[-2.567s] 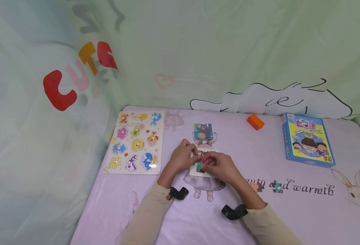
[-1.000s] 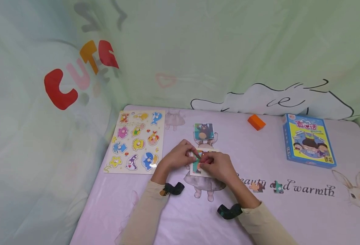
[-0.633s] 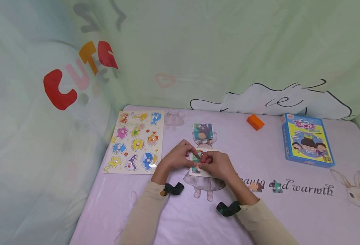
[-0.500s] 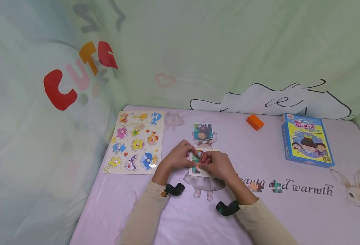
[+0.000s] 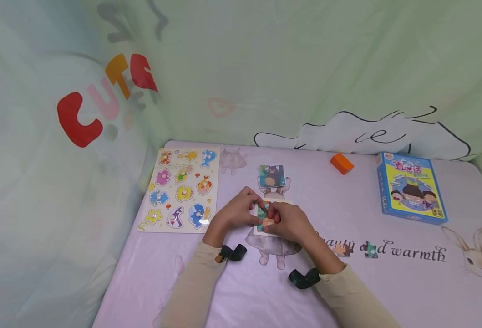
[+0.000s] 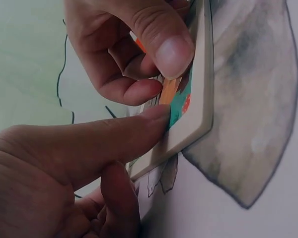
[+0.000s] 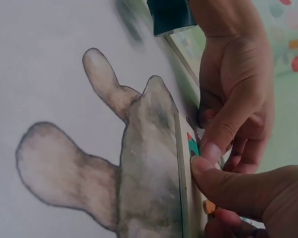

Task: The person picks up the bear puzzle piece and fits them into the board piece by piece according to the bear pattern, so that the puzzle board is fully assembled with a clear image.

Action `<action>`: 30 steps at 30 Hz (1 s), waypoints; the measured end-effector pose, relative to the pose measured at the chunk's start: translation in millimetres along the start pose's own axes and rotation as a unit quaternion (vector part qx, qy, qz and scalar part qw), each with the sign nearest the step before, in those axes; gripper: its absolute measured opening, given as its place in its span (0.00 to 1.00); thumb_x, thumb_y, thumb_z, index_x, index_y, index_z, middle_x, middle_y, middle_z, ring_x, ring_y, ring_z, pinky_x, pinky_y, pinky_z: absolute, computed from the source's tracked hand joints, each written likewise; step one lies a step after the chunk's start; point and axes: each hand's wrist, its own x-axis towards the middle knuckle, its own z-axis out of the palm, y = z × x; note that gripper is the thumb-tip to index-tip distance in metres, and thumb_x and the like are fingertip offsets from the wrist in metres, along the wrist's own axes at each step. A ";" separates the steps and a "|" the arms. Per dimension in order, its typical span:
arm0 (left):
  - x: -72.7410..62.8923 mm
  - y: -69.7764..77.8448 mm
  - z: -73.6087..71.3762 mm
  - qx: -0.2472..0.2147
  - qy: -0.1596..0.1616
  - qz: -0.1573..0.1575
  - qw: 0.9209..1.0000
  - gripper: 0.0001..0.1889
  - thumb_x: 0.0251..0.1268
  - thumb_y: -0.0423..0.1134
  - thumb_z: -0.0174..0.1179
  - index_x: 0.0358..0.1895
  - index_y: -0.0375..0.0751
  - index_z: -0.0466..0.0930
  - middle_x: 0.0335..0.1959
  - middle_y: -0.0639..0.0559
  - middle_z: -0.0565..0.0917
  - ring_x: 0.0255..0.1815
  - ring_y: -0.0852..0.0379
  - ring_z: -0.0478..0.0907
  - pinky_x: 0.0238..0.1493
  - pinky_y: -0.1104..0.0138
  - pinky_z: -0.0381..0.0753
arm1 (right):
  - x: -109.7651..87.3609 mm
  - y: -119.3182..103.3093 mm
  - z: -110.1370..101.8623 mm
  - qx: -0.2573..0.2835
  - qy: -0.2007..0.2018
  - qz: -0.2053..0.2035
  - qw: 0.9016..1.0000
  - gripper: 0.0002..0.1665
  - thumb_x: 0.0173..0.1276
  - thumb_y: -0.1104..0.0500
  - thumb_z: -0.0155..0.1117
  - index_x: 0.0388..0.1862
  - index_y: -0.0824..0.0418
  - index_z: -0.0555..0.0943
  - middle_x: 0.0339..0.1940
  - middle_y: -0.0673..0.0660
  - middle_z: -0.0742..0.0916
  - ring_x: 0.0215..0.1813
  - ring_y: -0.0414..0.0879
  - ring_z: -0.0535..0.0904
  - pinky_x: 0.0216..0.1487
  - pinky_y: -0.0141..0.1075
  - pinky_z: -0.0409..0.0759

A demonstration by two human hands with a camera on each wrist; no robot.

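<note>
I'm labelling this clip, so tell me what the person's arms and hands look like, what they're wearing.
Both arms wear long cream-beige sleeves reaching to the wrists. A dark, black-green strap sits at each wrist: the left strap and the right strap. The left hand and right hand are bare, no gloves; no rings or watch show.

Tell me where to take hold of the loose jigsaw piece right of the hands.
Pinch the teal jigsaw piece by its outer edges, coming straight down from above. It lies flat on the printed sheet, apart from the brown piece, so fingers have room on every side.
</note>
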 end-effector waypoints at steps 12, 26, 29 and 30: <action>-1.1 -0.2 -2.1 0.000 -0.015 0.012 1.000 0.27 0.45 0.39 0.83 0.50 0.49 0.81 0.53 0.52 0.67 0.50 0.57 0.68 0.52 0.69 0.71 | 5.0 3.6 1.3 -0.015 0.022 -0.004 1.000 0.09 0.66 0.54 0.73 0.33 0.53 0.81 0.22 0.49 0.79 0.29 0.45 0.72 0.31 0.37 0.66; -1.9 2.5 -1.0 0.022 -0.006 0.013 1.000 0.25 0.46 0.39 0.82 0.49 0.50 0.81 0.53 0.51 0.68 0.49 0.57 0.70 0.52 0.68 0.71 | 2.4 0.3 -2.1 -0.019 0.002 -0.019 1.000 0.07 0.65 0.60 0.71 0.34 0.56 0.79 0.22 0.51 0.78 0.27 0.45 0.72 0.28 0.36 0.67; -1.4 0.4 0.9 0.021 -0.006 0.012 1.000 0.24 0.48 0.38 0.80 0.49 0.51 0.81 0.53 0.52 0.68 0.49 0.57 0.70 0.52 0.67 0.71 | -1.9 7.2 -6.6 0.005 -0.017 -0.034 0.999 0.07 0.62 0.62 0.71 0.37 0.57 0.81 0.25 0.51 0.79 0.29 0.44 0.73 0.30 0.35 0.69; -1.1 -0.2 1.4 0.021 -0.005 0.010 1.000 0.23 0.49 0.38 0.79 0.49 0.52 0.81 0.53 0.52 0.68 0.49 0.57 0.70 0.52 0.67 0.71 | -3.9 9.5 -8.8 0.015 -0.026 -0.032 0.999 0.08 0.62 0.61 0.72 0.38 0.57 0.81 0.26 0.51 0.80 0.31 0.44 0.73 0.31 0.35 0.70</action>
